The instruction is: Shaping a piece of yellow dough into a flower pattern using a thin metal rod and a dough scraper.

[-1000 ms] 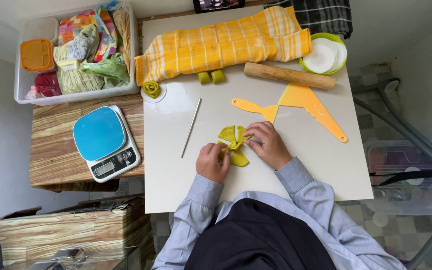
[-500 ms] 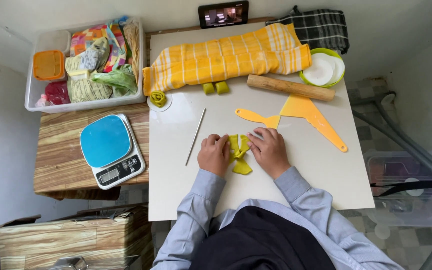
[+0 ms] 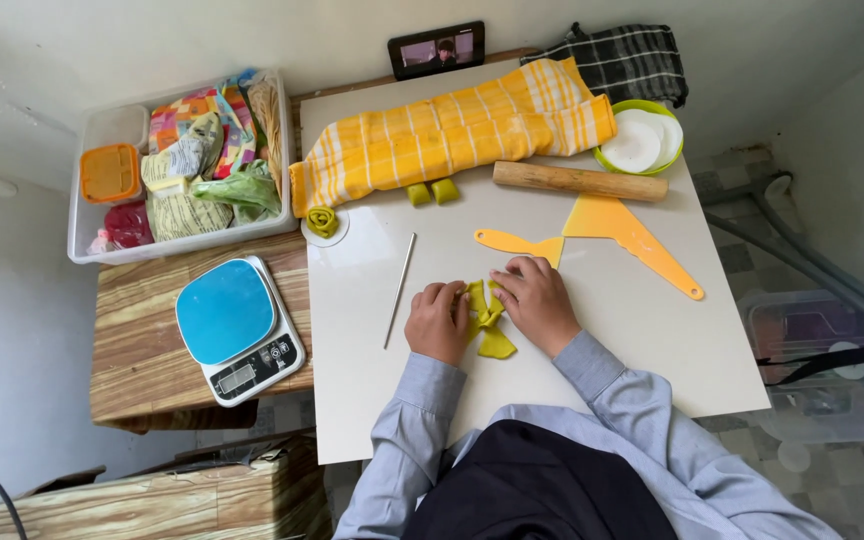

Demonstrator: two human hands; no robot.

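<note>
A folded piece of yellow-green dough [image 3: 486, 318] lies on the white table [image 3: 592, 340] in front of me. My left hand [image 3: 435, 322] pinches its left side and my right hand [image 3: 535, 302] pinches its right side, fingers pressed together on the dough. One flat lobe of the dough sticks out below the hands. A thin metal rod [image 3: 399, 290] lies just left of my left hand.
A wooden rolling pin [image 3: 579, 181], two yellow plastic scrapers [image 3: 642, 243], a yellow striped towel [image 3: 452, 135], two small dough blocks [image 3: 432, 192], a rolled dough rose [image 3: 322, 221], a green bowl [image 3: 640, 140], a blue kitchen scale [image 3: 237, 328], a plastic bin of packets [image 3: 177, 170], a phone [image 3: 436, 49].
Both hands have closed in on the dough, gathering its spread lobes into a tighter fold. The camera view has shifted slightly.
</note>
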